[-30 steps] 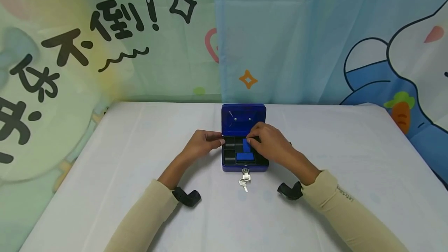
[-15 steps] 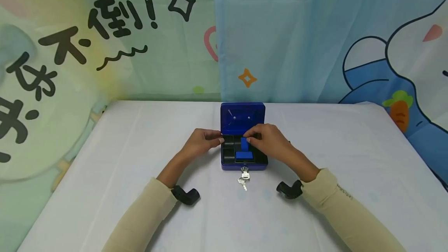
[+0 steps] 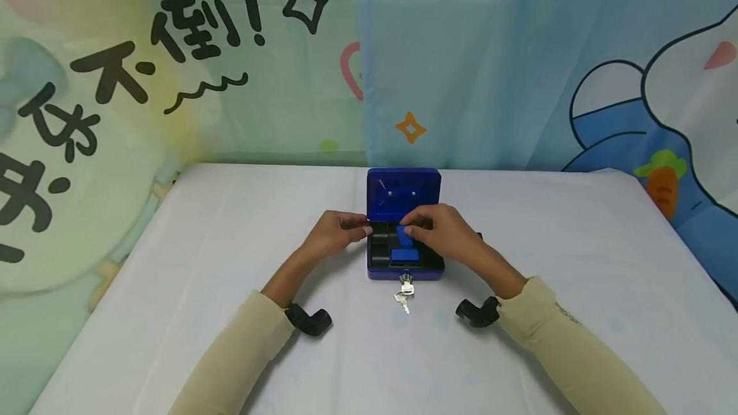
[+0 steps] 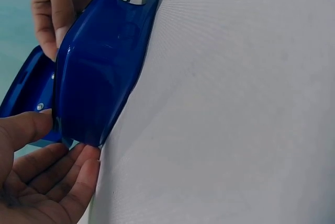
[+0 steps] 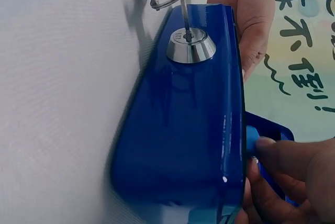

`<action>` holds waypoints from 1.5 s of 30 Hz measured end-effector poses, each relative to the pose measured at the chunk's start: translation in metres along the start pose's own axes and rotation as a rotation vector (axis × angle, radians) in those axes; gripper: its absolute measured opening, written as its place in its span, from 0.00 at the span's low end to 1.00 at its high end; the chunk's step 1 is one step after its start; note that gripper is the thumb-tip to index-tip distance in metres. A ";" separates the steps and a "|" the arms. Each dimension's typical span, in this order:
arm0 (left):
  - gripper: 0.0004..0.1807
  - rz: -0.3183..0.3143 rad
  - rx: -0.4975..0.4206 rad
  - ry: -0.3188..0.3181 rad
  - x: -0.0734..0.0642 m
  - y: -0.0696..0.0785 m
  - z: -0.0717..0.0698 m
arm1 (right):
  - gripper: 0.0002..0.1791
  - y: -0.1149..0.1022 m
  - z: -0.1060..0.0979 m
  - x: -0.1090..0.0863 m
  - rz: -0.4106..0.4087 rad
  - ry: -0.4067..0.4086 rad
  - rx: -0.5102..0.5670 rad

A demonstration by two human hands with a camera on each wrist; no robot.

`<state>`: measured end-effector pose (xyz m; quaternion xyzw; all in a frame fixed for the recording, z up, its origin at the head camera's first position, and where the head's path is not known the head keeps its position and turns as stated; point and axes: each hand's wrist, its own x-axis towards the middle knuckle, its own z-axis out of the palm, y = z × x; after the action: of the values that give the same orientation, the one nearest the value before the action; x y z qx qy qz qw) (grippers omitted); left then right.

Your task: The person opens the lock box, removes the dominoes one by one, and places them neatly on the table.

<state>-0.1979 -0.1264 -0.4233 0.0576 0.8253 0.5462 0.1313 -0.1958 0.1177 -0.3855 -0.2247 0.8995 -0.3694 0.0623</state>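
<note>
A dark blue cash box (image 3: 378, 274) stands on the table, its lid (image 3: 403, 187) raised at the back. Inside sits a black compartment tray (image 3: 378, 255). My left hand (image 3: 337, 235) grips the box's left side near the hinge, the thumb at the rim and the fingers against the outer wall. Between thumb and fingertips, my right hand (image 3: 441, 232) pinches a small blue block (image 3: 404, 237) over the tray; its bright blue end (image 5: 252, 139) shows past the rim in the right wrist view. A second blue block (image 3: 405, 255) lies crosswise in front of it.
Two keys (image 3: 402, 300) on a ring hang from the round lock (image 5: 191, 48) at the box's front. A white cloth covers the table (image 3: 369, 364). Behind stands a printed curtain (image 3: 461, 82). Each wrist wears a black camera mount (image 3: 309, 321).
The pinched blue block has shifted slightly left over the tray and now leans a little. My right hand moved with it. The left hand stays at the box's side.
</note>
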 end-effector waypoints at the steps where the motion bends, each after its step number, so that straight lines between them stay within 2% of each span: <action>1: 0.22 0.002 0.000 -0.005 0.000 0.000 0.001 | 0.08 0.001 -0.001 -0.001 0.002 0.012 0.015; 5: 0.22 0.001 -0.004 -0.007 0.002 -0.002 0.002 | 0.09 0.005 -0.003 -0.001 0.011 0.059 0.077; 9: 0.22 0.005 -0.003 -0.004 0.001 -0.002 0.002 | 0.09 0.006 -0.004 0.000 0.025 0.072 0.115; 16: 0.22 0.008 -0.007 0.001 0.000 -0.001 0.001 | 0.10 0.006 -0.007 -0.001 0.067 0.056 0.147; 29: 0.23 0.018 -0.003 -0.003 0.001 -0.003 0.000 | 0.13 0.016 -0.017 -0.008 0.133 0.040 0.305; 37: 0.23 0.018 -0.005 0.002 0.001 -0.004 -0.002 | 0.14 0.022 -0.025 -0.015 0.152 0.050 0.292; 45: 0.23 0.023 -0.005 -0.003 0.002 -0.005 -0.001 | 0.16 0.040 -0.039 -0.024 0.198 0.065 0.258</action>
<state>-0.1998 -0.1292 -0.4275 0.0675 0.8230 0.5496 0.1265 -0.1995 0.1781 -0.3864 -0.1132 0.8640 -0.4809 0.0975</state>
